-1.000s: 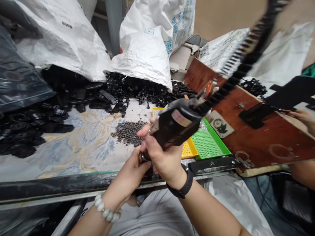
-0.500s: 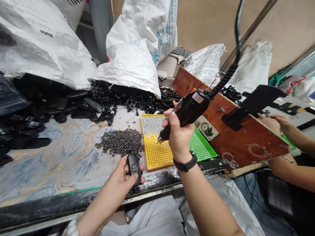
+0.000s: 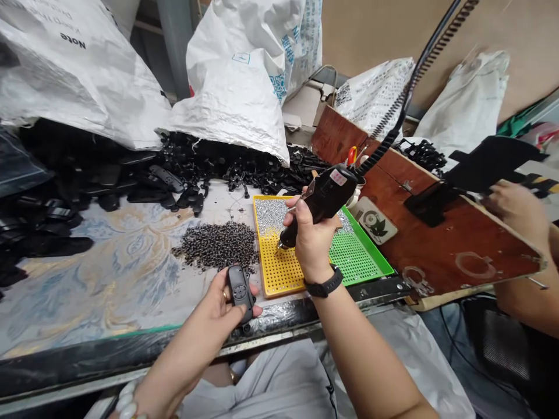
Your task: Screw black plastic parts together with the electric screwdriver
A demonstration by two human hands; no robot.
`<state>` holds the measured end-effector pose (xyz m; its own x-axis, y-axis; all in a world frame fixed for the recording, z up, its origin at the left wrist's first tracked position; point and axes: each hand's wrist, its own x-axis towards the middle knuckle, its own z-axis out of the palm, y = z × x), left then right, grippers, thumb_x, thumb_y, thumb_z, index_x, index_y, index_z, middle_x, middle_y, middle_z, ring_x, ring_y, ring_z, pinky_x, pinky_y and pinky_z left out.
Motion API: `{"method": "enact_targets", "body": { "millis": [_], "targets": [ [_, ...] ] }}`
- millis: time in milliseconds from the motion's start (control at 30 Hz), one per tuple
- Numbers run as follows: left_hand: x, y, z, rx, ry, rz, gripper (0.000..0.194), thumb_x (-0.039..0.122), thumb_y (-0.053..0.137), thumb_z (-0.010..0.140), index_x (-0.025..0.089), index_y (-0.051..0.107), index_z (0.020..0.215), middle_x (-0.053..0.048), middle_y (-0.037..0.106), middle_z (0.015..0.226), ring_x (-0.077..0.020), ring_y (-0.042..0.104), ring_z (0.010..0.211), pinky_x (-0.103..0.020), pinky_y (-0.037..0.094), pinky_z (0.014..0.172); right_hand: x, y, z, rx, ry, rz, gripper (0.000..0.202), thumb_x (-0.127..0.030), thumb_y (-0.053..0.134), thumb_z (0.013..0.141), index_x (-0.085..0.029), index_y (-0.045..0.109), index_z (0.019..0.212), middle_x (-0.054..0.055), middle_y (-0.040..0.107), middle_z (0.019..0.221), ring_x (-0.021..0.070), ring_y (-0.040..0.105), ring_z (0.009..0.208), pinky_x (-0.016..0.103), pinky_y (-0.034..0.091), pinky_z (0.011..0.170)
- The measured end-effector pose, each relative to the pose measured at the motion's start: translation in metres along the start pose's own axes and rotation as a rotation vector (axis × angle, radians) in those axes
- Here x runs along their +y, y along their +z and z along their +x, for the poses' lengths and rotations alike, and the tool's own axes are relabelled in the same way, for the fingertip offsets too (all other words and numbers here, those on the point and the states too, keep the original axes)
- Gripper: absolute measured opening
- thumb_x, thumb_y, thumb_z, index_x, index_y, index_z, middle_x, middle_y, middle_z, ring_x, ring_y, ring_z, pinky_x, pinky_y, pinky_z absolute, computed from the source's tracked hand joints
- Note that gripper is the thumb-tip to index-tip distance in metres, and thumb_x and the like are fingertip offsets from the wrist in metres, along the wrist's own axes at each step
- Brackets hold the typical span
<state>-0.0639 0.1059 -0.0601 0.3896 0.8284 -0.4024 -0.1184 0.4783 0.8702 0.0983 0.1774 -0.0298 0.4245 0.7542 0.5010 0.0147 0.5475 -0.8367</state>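
My left hand holds a black plastic part, oblong with a round button-like pattern, near the table's front edge. My right hand is wrapped round a black electric screwdriver, tilted so its tip points down and left. That tip is over the yellow perforated tray; whether it touches is too small to tell. Silvery screws cover the tray's far part. Beside it lies a green perforated tray, partly behind my right hand. A pile of small dark metal pieces sits left of the trays.
White sacks stand along the back above heaped black plastic parts. A reddish wooden board rises right of the trays. Beyond it another person's hand is at a black part. The screwdriver's coiled cord runs up right.
The view has shifted slightly. My right hand has brought the screwdriver a little left, its tip staying over the yellow tray. The left hand keeps hold of the black plastic part.
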Motion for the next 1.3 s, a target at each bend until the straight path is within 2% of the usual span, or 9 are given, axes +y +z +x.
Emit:
{"method": "enact_targets", "body": {
  "millis": [133, 267, 467, 567, 667, 833, 1167, 1300],
  "targets": [
    [0.000, 0.000, 0.001, -0.009, -0.018, 0.004, 0.045, 0.022, 0.055, 0.080, 0.024, 0.034, 0.119, -0.004, 0.058, 0.104, -0.0179, 0.064, 0.082, -0.034, 0.046, 0.080, 0.004, 0.003, 0.001, -0.033, -0.012, -0.020, 0.018, -0.034, 0.062, 0.078, -0.017, 0.058, 0.081, -0.003, 0.061, 0.067, 0.0064, 0.053, 0.051, 0.022, 0.045, 0.054],
    [0.000, -0.001, 0.002, 0.000, -0.026, 0.003, 0.046, 0.022, 0.056, 0.079, 0.024, 0.034, 0.119, -0.005, 0.059, 0.104, -0.0178, 0.065, 0.082, -0.033, 0.045, 0.082, 0.001, 0.001, 0.001, -0.014, -0.002, -0.010, 0.018, -0.032, 0.063, 0.078, -0.019, 0.057, 0.088, -0.004, 0.063, 0.071, 0.0063, 0.053, 0.050, 0.021, 0.045, 0.051],
    [0.002, -0.005, 0.000, -0.030, -0.023, -0.098, 0.032, 0.018, 0.056, 0.079, 0.023, 0.042, 0.108, -0.004, 0.060, 0.106, -0.0181, 0.065, 0.086, -0.033, 0.045, 0.083, -0.032, 0.009, -0.005, 0.020, -0.030, 0.191, 0.015, -0.029, 0.061, 0.080, -0.024, 0.056, 0.093, -0.005, 0.062, 0.074, 0.0049, 0.053, 0.048, 0.018, 0.043, 0.045],
    [0.004, -0.010, -0.001, -0.069, -0.002, -0.172, 0.030, 0.015, 0.056, 0.079, 0.022, 0.045, 0.106, -0.005, 0.061, 0.107, -0.0181, 0.064, 0.088, -0.033, 0.045, 0.083, -0.052, 0.022, -0.020, -0.003, 0.034, 0.259, 0.015, -0.032, 0.057, 0.081, -0.025, 0.055, 0.094, -0.006, 0.060, 0.074, 0.0041, 0.052, 0.047, 0.017, 0.043, 0.044],
    [0.004, -0.017, -0.002, -0.105, 0.012, -0.251, 0.039, 0.011, 0.055, 0.078, 0.022, 0.045, 0.114, -0.006, 0.063, 0.110, -0.0177, 0.064, 0.089, -0.031, 0.044, 0.082, -0.062, 0.034, -0.037, -0.041, 0.127, 0.318, 0.018, -0.035, 0.057, 0.079, -0.025, 0.054, 0.094, -0.005, 0.059, 0.075, 0.0043, 0.051, 0.046, 0.018, 0.044, 0.043],
    [0.003, -0.024, -0.003, -0.150, 0.027, -0.379, 0.044, 0.007, 0.054, 0.077, 0.021, 0.048, 0.118, -0.006, 0.064, 0.110, -0.0173, 0.064, 0.088, -0.029, 0.045, 0.081, -0.062, 0.043, -0.051, -0.077, 0.165, 0.377, 0.018, -0.035, 0.060, 0.077, -0.024, 0.056, 0.092, -0.004, 0.060, 0.074, 0.0051, 0.052, 0.047, 0.017, 0.045, 0.042],
    [-0.002, -0.030, 0.000, -0.173, 0.026, -0.467, 0.041, 0.008, 0.056, 0.075, 0.023, 0.055, 0.114, -0.004, 0.065, 0.105, -0.0166, 0.063, 0.085, -0.031, 0.045, 0.081, -0.057, 0.043, -0.052, -0.064, 0.148, 0.331, 0.018, -0.035, 0.060, 0.077, -0.025, 0.056, 0.092, -0.005, 0.060, 0.073, 0.0050, 0.051, 0.046, 0.018, 0.045, 0.043],
    [-0.002, -0.030, 0.002, -0.174, 0.029, -0.479, 0.033, 0.007, 0.054, 0.077, 0.021, 0.056, 0.107, -0.004, 0.065, 0.103, -0.0172, 0.062, 0.085, -0.031, 0.044, 0.081, -0.057, 0.040, -0.052, -0.077, 0.142, 0.352, 0.019, -0.034, 0.061, 0.077, -0.025, 0.056, 0.093, -0.005, 0.061, 0.074, 0.0050, 0.053, 0.046, 0.018, 0.046, 0.043]
  ]
}}
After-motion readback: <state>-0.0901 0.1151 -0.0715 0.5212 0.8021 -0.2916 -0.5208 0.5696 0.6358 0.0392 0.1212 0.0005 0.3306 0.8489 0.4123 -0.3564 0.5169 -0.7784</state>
